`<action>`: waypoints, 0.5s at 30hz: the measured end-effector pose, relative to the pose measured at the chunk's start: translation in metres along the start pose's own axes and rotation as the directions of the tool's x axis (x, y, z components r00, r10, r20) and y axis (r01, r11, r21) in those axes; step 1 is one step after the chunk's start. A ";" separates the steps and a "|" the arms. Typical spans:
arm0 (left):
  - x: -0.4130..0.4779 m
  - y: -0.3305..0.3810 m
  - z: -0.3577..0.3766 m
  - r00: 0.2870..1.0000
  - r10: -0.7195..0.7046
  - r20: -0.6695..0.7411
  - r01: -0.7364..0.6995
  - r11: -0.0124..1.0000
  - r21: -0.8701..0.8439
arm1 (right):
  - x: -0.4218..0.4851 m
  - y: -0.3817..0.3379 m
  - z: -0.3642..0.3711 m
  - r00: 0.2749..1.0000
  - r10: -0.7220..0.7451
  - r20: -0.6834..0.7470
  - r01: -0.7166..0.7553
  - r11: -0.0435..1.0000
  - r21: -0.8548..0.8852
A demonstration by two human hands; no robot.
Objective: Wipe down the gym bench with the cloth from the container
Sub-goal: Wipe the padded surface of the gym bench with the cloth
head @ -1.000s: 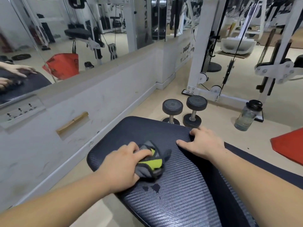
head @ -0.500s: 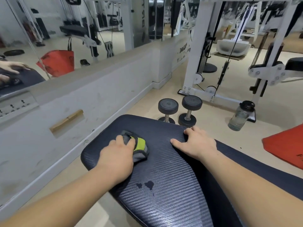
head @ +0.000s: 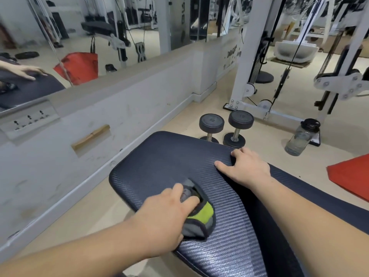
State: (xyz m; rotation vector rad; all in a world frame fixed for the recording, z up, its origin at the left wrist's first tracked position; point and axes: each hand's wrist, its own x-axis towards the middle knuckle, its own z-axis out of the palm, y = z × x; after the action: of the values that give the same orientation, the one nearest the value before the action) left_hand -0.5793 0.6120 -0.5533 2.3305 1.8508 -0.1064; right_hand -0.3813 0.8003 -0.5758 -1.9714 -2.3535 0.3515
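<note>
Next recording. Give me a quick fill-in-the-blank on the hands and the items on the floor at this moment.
1. The left hand presses the cloth onto the bench pad; the right hand rests on the same ____.
2. ____ dumbbells stand on end on the floor beyond the pad.
3. The water bottle to the right of them has a ____ lid.

Missing words: pad; two; black.
</note>
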 end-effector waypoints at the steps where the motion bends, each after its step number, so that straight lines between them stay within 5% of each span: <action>1: 0.001 -0.010 0.001 1.000 0.025 -0.003 -0.025 1.000 -0.010 | 0.000 0.000 0.000 1.000 -0.001 0.002 0.001 1.000 0.002; 6: 0.037 -0.029 -0.005 0.941 -0.328 -0.079 0.335 0.937 0.099 | -0.004 0.001 0.003 1.000 -0.004 0.008 0.003 1.000 0.024; 12: 0.007 0.009 0.002 0.999 0.027 -0.047 -0.023 0.997 0.080 | -0.001 0.000 0.003 1.000 0.000 0.000 0.000 1.000 -0.005; 15: 0.039 -0.032 0.001 0.975 -0.204 -0.094 0.213 0.972 0.098 | -0.001 0.001 0.004 1.000 0.003 0.005 -0.003 1.000 0.002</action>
State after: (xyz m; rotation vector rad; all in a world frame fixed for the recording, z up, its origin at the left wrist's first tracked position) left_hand -0.6009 0.6566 -0.5628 2.2319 2.1790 -0.1400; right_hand -0.3812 0.7988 -0.5794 -1.9757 -2.3531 0.3593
